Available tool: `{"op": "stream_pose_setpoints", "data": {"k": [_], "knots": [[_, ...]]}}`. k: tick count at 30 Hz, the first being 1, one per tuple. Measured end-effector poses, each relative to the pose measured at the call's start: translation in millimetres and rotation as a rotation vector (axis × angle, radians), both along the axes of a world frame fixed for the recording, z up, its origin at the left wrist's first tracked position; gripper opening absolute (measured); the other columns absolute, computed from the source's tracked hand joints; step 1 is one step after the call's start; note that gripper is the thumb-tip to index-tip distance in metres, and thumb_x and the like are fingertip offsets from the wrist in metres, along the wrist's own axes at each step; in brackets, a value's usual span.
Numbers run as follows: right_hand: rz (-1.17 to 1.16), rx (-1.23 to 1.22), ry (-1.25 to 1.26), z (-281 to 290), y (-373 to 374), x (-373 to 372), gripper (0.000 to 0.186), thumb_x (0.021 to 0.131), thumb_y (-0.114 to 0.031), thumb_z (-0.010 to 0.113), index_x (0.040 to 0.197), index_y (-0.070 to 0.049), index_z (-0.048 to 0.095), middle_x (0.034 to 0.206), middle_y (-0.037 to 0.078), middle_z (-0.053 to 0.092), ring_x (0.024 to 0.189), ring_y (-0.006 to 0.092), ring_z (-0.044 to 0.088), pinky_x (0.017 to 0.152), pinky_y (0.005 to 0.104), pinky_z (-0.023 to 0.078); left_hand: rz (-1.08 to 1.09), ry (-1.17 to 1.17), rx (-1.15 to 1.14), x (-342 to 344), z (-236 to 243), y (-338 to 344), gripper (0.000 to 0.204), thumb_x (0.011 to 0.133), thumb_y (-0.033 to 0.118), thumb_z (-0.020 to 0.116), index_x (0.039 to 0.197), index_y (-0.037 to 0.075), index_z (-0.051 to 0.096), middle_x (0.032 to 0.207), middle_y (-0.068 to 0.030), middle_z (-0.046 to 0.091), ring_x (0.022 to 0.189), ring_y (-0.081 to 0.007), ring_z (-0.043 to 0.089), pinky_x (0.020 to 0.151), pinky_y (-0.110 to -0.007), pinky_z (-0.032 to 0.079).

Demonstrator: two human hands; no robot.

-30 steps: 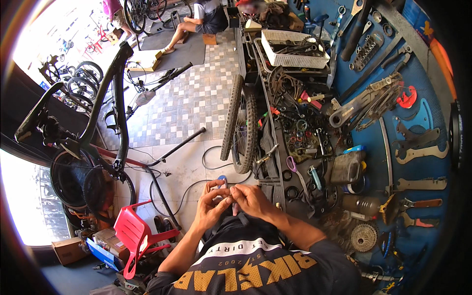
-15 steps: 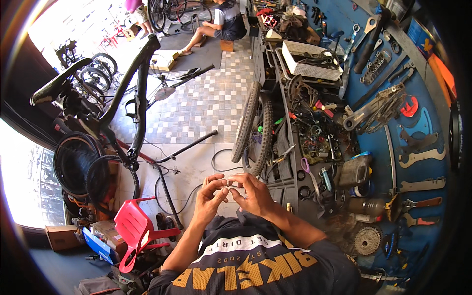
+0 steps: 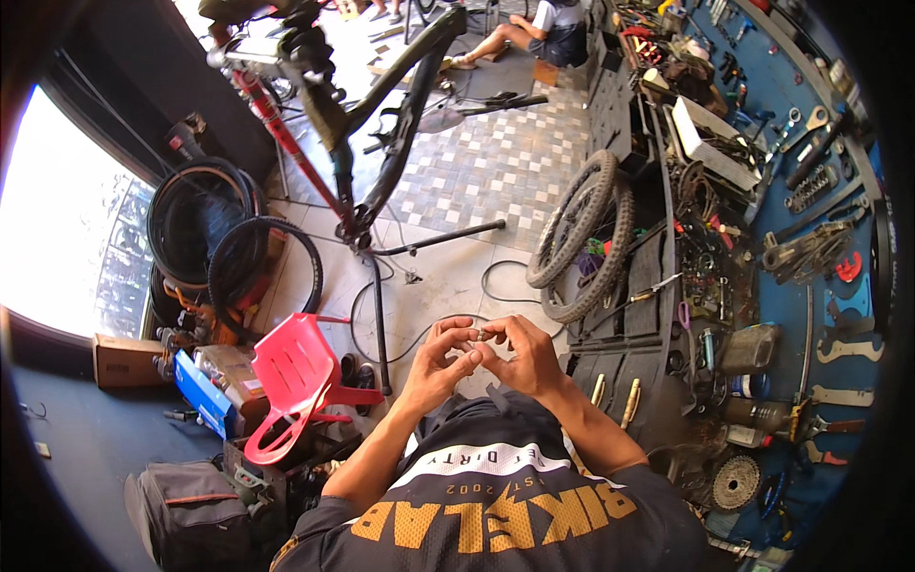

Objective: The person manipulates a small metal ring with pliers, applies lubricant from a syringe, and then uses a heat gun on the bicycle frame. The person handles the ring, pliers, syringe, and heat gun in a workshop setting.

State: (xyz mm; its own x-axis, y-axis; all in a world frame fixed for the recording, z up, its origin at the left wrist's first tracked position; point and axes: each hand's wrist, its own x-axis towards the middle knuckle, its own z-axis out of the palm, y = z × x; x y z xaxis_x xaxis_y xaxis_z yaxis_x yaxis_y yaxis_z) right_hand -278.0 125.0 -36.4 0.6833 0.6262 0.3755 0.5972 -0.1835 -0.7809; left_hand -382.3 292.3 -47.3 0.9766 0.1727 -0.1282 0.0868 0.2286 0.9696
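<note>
My left hand and my right hand meet in front of my chest. Pinched between the fingertips of both is a small metallic piece, too tiny for its kind to be told. The fingers of each hand are curled, with thumbs close together just below the piece. Beyond my hands, a cable or hose curves over the pale floor. Up and to the left, a dark bicycle frame is held on a red repair stand.
A pink plastic chair stands left, near tires and a cardboard box. Two knobby bicycle wheels lean against a workbench crowded with tools at right. More tools hang on the blue wall. Another person sits far off.
My view has turned left, so the surroundings sit farther right and the bicycle frame appears closer. Both hands keep their pinch on the small piece, with fingers slightly shifted.
</note>
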Motion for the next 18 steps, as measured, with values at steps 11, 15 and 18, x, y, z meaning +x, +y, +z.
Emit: {"op": "stream_pose_setpoints", "data": {"k": [11,15,18], "knots": [[0.039,-0.07,0.112,-7,66,-76,0.018,0.095,-0.018,0.07,0.106,-0.005,0.065,0.088,0.011,0.069,0.072,0.0254,0.069,0.064,0.0361,0.055,0.013,0.009,-0.093,-79,-15,61,0.034,0.099,0.019,0.071,0.125,-0.003,0.066,0.143,-0.0092,0.046,0.108,-0.0143,0.06,0.082,-0.028,0.055],[0.037,-0.066,-0.261,-16,81,-93,0.03,0.087,-0.012,0.076,0.114,-0.007,0.064,0.099,0.009,0.068,0.084,0.029,0.07,0.07,0.0374,0.058,0.009,0.113,-0.426,-96,-23,78,0.036,0.098,0.016,0.071,0.127,-0.005,0.064,0.141,-0.0078,0.049,0.107,-0.013,0.061,0.081,-0.029,0.055],[-0.009,-0.057,-0.252,-19,86,-105,0.025,0.089,-0.014,0.074,0.111,-0.006,0.065,0.095,0.01,0.07,0.081,0.0297,0.07,0.07,0.0382,0.058,-0.001,0.078,-0.155,-101,-23,83,0.033,0.098,0.015,0.071,0.125,-0.004,0.066,0.141,-0.0082,0.048,0.108,-0.0135,0.06,0.08,-0.029,0.056]]}}
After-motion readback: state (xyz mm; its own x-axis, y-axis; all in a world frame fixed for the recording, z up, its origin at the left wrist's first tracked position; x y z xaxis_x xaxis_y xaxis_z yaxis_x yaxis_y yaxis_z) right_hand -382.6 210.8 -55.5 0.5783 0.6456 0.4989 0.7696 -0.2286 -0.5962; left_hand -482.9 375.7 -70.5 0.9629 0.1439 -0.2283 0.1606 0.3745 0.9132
